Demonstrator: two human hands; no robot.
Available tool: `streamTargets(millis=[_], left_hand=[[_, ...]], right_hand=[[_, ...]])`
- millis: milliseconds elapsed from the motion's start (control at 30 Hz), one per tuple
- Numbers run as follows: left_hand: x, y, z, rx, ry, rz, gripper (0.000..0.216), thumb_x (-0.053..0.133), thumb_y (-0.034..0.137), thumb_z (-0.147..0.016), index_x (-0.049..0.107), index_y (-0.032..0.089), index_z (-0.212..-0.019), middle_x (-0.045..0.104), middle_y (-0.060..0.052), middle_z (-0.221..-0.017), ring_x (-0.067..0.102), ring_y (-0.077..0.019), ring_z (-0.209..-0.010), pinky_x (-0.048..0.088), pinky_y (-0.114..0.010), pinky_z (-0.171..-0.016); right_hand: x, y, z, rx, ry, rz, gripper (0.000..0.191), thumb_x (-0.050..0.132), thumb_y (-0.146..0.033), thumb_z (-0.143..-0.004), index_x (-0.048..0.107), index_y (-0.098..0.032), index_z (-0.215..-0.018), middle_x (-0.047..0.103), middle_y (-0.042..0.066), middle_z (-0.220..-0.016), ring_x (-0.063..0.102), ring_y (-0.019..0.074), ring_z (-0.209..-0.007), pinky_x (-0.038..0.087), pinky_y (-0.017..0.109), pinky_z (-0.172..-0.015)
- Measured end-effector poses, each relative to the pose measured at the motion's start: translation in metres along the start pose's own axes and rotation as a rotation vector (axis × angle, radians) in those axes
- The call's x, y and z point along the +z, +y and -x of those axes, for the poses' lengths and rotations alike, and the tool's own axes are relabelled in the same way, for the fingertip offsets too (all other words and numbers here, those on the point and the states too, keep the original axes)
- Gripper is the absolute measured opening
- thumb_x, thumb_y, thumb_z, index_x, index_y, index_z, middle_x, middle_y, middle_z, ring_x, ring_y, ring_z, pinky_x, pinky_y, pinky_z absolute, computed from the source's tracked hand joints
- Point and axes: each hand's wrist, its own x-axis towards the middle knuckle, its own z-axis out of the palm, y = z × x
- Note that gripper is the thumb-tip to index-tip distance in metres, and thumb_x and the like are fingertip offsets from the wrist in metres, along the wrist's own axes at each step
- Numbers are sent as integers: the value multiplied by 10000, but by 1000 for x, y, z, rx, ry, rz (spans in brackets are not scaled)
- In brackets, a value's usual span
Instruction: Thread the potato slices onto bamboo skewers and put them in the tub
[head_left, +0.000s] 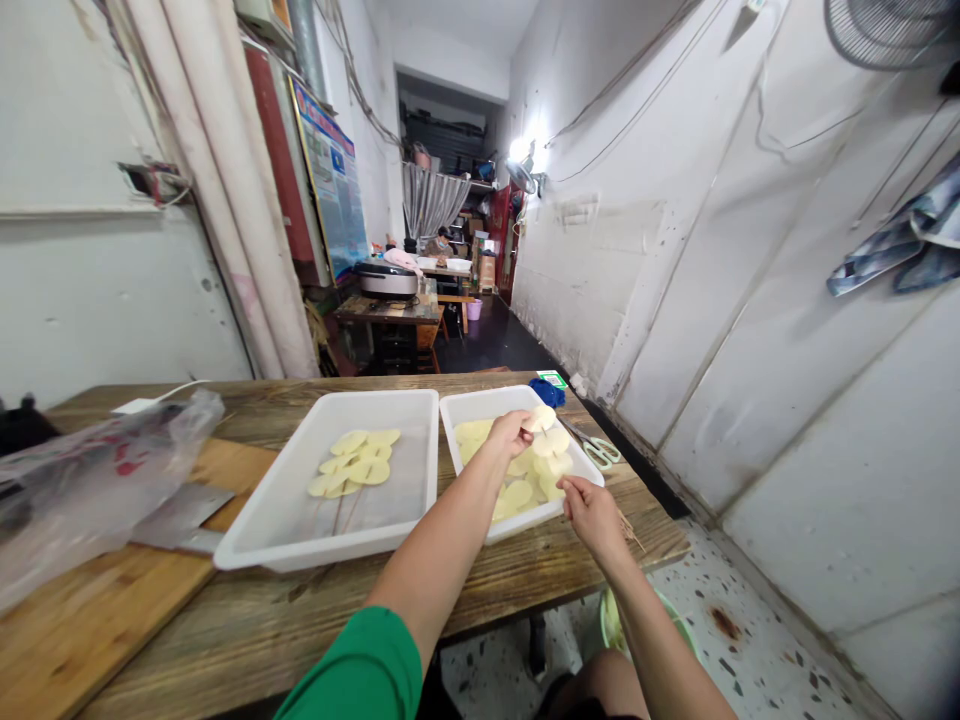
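My left hand (512,432) pinches a thin, pale yellow potato slice (539,418) above the right-hand white tray (448,408). Closed near that tray's right edge, my right hand (592,512) grips what seems to be the lower end of a thin skewer, mostly hidden. Between the hands several slices (553,442) hang in a row, apparently threaded on it. More loose slices (517,494) lie in the tray beneath. In the left-hand white tray (262,515), threaded slices (352,465) rest in overlapping rows, with thin sticks (351,510) pointing toward me.
Scissors with pale green handles (602,453) and a blue cloth (547,392) lie beyond the right tray. Loose skewers (628,530) are near my right wrist. At left are a cleaver (184,515), a wooden board (112,600) and a plastic bag (112,480). A person (441,243) sits far back.
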Motion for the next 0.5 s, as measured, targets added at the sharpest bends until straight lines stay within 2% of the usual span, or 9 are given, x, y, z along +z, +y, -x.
streamTargets(millis=[67, 133, 200, 267, 367, 500], left_hand=[[1, -2, 0, -6, -4, -3, 134, 523, 45, -768, 514, 125, -661, 474, 4, -497, 357, -52, -369, 242, -154, -357], [4, -3, 1, 42, -12, 31, 102, 542, 68, -780, 545, 121, -692, 508, -3, -530, 414, -63, -399, 317, -163, -392], [6, -4, 5, 91, -97, 110, 90, 553, 166, -821, 586, 116, -754, 584, -43, -619, 535, -107, -507, 433, -202, -490], [7, -3, 10, 70, -236, 173, 240, 524, 321, -864, 617, 103, -823, 642, -103, -730, 621, -179, -656, 504, -274, -605], [6, 2, 18, -8, -364, 221, 386, 456, 458, -884, 613, 106, -906, 666, -148, -851, 654, -245, -790, 526, -358, -696], [4, 6, 23, 3, -394, 309, 377, 415, 463, -907, 573, 128, -980, 669, -147, -965, 659, -256, -888, 526, -406, -760]], right_hand=[[-1, -4, -3, 6, 5, 18, 392, 403, -437, -819, 670, -158, -749, 508, -9, -453, 475, 159, -450, 349, 269, -527], [-2, -10, -8, 15, 9, 29, 389, 403, -433, -806, 672, -154, -769, 514, -8, -454, 479, 161, -452, 354, 270, -533], [-1, -15, -11, 18, 15, 27, 392, 403, -432, -796, 674, -149, -790, 520, -7, -460, 482, 161, -456, 355, 268, -531], [2, -18, -12, 15, 14, 8, 393, 399, -428, -792, 673, -146, -798, 520, -8, -462, 481, 158, -457, 353, 263, -523], [7, -17, -10, 21, -10, -45, 398, 399, -438, -792, 667, -144, -798, 507, -17, -455, 459, 146, -437, 340, 252, -496], [11, -12, -7, 44, -44, -123, 409, 407, -457, -794, 661, -138, -829, 480, -35, -445, 409, 127, -405, 313, 241, -457]])
